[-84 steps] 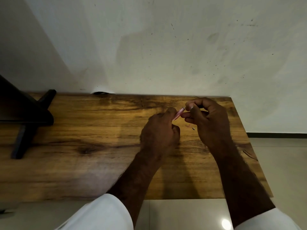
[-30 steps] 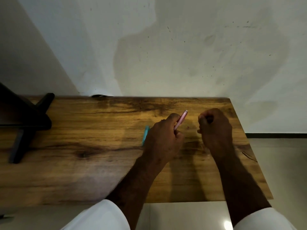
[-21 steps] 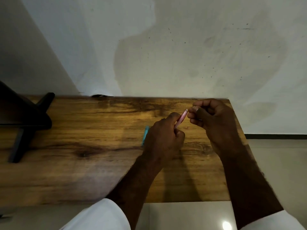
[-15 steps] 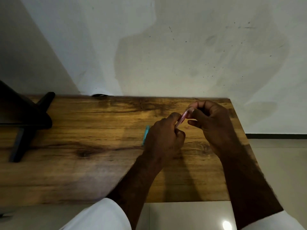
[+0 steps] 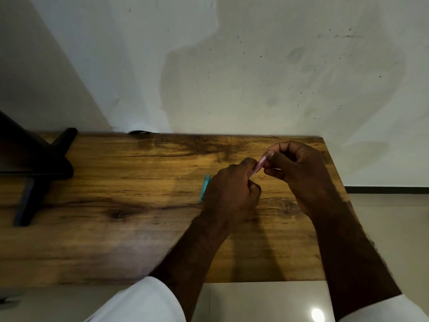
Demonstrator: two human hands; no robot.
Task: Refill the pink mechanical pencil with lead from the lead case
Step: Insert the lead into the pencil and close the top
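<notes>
The left hand (image 5: 229, 194) is above the wooden table (image 5: 116, 231), and its fingers are curled around the pink pencil (image 5: 257, 168). Only the upper part of the pencil comes out of the fist, tilted up and to the right. The right hand (image 5: 301, 175) is just beside it and pinches the top end of the pencil between the thumb and the forefinger; the other fingers are curled in. The teal lead case (image 5: 205, 188) shows at the left edge of the left hand and is partly hidden by it, so I cannot tell if the hand holds it or if it lies on the table. A black stand (image 5: 37, 163) is at the far left of the table, against the white wall (image 5: 232, 66). Both arms have white sleeves (image 5: 144, 303).
</notes>
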